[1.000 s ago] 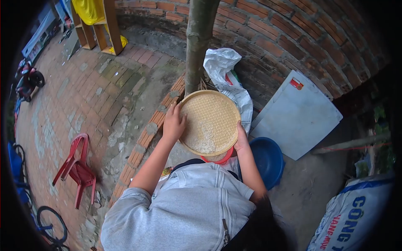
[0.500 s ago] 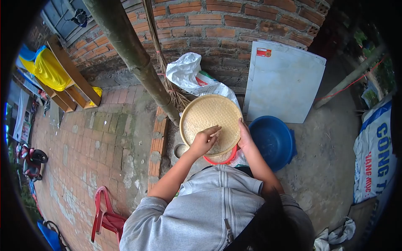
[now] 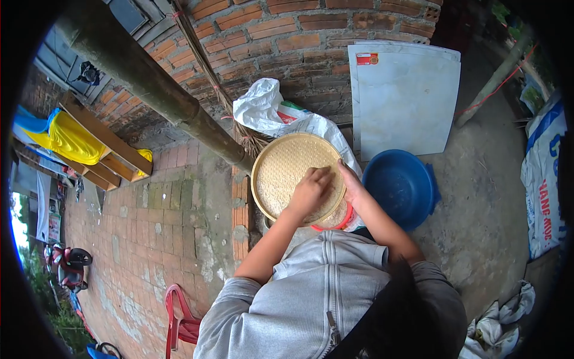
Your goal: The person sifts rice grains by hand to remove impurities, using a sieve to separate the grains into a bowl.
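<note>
A round woven bamboo tray (image 3: 254, 182) is held level in front of my body, with pale grains (image 3: 276, 186) that look like rice spread over its weave. My right hand (image 3: 353, 188) grips the tray's right edge, thumb at the rim and the other fingers mostly hidden beneath. Over the right half of the tray, my left hand (image 3: 311, 192) is low among the grains with its fingers bent together; whatever they pinch is hidden. Below the tray a red basin (image 3: 348, 219) partly shows, with more grain inside.
To the right of the tray stands a blue tub (image 3: 397, 188). A white sack (image 3: 258, 110) lies behind it, near a slanted bamboo pole (image 3: 179, 107). Pale panels (image 3: 406, 99) lean on the brick wall. A red chair (image 3: 179, 314) is at lower left.
My left hand has turned and its fingers have curled down closer to the grains. My right hand keeps its hold on the tray's edge. The whole view has shifted and rotated slightly.
</note>
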The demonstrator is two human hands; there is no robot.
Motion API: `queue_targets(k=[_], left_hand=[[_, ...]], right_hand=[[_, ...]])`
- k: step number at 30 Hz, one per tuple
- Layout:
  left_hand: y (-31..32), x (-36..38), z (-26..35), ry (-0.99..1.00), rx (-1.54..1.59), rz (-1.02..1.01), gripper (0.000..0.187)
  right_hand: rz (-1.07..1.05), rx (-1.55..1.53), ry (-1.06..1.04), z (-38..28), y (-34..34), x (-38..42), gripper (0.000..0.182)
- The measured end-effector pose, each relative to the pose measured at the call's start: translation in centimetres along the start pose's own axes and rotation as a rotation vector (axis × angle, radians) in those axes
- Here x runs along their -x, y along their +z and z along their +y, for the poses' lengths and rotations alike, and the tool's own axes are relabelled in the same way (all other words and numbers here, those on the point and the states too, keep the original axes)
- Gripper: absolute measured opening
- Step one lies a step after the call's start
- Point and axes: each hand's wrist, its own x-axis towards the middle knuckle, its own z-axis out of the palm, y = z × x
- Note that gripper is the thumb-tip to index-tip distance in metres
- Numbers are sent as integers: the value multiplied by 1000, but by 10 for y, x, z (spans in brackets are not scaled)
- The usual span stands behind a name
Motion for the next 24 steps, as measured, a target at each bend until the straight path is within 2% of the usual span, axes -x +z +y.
queue_targets(k=[1, 4, 6, 8, 10, 12, 16, 18, 20, 24], left_hand=[[6, 3, 2, 72, -6, 6, 31], [10, 19, 6, 76, 104, -64, 27], [4, 28, -2, 74, 113, -55, 24], [-1, 39, -15, -84, 124, -111, 23], [-10, 40, -20, -136, 100, -88, 22], [-17, 37, -23, -175, 31, 24, 17], [-32, 23, -9, -149, -87, 68, 25], [-29, 26, -9, -147, 3, -1, 30], [-26, 31, -2, -82, 153, -160, 30], [-32, 40, 5, -69, 212, -249, 23]], right_hand=[[-17, -7, -9, -1, -3, -2, 44], [-33, -42, -29, -1, -14, -7, 45], [28, -96, -27, 1, -17, -7, 46], [55, -78, -43, 0, -17, -6, 46], [80, -58, -52, -1, -12, -4, 47], [129, -39, -22, -2, -7, -4, 47], [107, -14, -35, 3, -3, -7, 47], [76, -42, -41, 1, 2, -6, 46], [95, -50, -40, -4, 8, -1, 45], [69, -121, -29, -3, -8, -4, 44]])
